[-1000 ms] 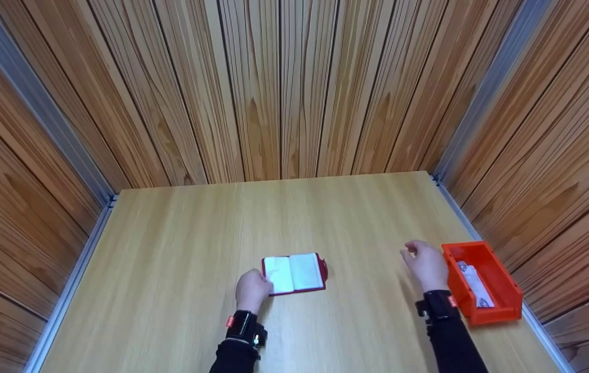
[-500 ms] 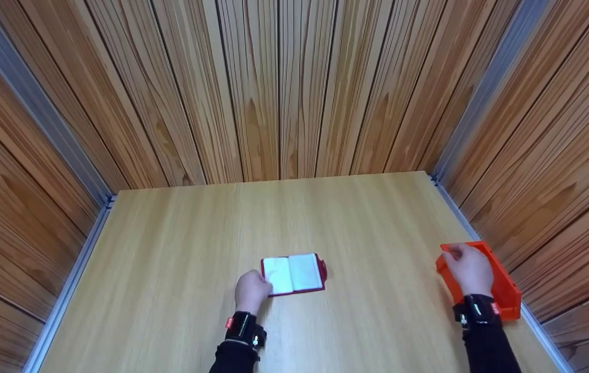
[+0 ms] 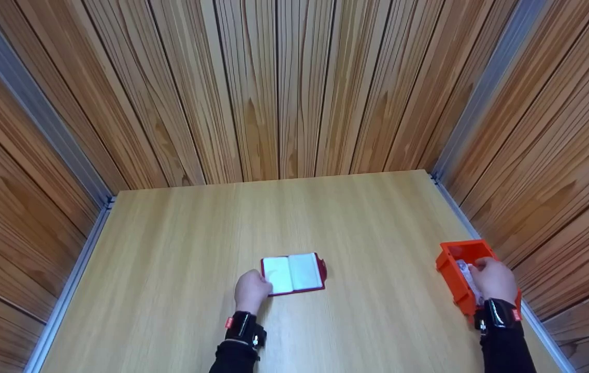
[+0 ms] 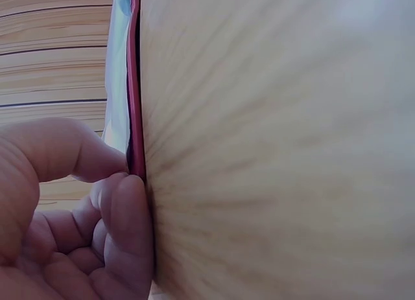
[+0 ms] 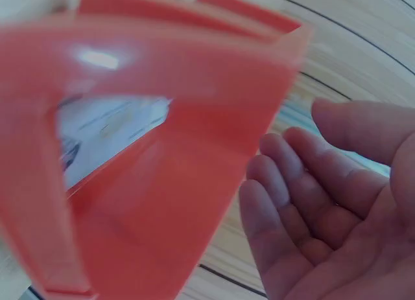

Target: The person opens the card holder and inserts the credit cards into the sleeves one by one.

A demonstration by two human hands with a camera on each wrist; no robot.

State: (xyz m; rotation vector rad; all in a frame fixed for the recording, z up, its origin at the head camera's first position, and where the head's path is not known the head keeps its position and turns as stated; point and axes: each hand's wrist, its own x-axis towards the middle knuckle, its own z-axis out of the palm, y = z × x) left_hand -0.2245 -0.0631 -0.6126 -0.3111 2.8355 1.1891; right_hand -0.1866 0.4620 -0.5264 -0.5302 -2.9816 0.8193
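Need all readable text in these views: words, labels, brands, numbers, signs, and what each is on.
Readable text: none.
White slip in the bin: printed-looking marks, too blurred to read.
Notebook: no text visible on the open pages.
Bin: no text visible on the sides that show.
Red tags on the wrist straps: too small to tell if they bear any text.

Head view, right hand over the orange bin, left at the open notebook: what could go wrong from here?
The right hand could knock the orange bin, since it overlaps the opening in the head view. The printed paper lies between the bin's walls, so it may be awkward to pinch. The left hand pinches only a near corner of the notebook, so it might fall shut.
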